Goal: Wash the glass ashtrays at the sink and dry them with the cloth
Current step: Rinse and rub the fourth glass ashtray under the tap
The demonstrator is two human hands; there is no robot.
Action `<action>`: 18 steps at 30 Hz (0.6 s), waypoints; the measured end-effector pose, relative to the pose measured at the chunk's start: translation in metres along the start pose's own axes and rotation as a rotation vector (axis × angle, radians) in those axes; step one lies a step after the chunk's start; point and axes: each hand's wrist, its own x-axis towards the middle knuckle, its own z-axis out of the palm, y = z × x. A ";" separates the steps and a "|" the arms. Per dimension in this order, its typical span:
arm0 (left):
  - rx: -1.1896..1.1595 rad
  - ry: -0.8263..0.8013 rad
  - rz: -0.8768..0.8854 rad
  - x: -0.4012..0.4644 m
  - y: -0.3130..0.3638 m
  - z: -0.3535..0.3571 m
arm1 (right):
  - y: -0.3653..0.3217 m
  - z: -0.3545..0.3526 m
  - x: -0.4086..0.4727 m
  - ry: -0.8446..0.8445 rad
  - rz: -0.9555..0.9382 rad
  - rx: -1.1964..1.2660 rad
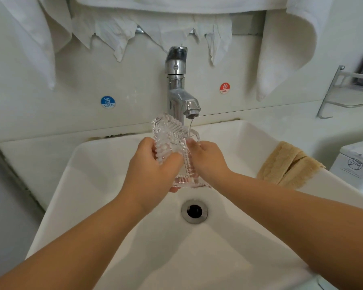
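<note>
A clear ribbed glass ashtray (170, 130) is held tilted on edge over the white sink (105, 181), just under the chrome tap (179, 91). A thin stream of water falls from the spout onto its right rim. My left hand (153, 170) grips the ashtray's left side with curled fingers. My right hand (208, 158) holds its right side, fingertips at the rim where the water lands. A folded tan cloth (289, 164) lies on the sink's right rim.
The drain (194, 211) sits open in the basin below the hands. White towels (287, 49) hang above the tap. A metal wall shelf (348, 91) is at the right, and a white appliance (356, 166) stands beside the sink.
</note>
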 end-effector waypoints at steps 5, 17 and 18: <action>0.016 0.056 -0.013 0.004 -0.002 -0.004 | 0.003 0.008 -0.001 -0.112 0.072 0.001; 0.028 0.037 0.034 0.004 -0.001 -0.002 | -0.004 -0.004 0.000 -0.064 0.037 -0.014; 0.017 0.054 0.004 0.005 -0.002 -0.004 | -0.003 -0.002 0.000 -0.136 0.067 0.019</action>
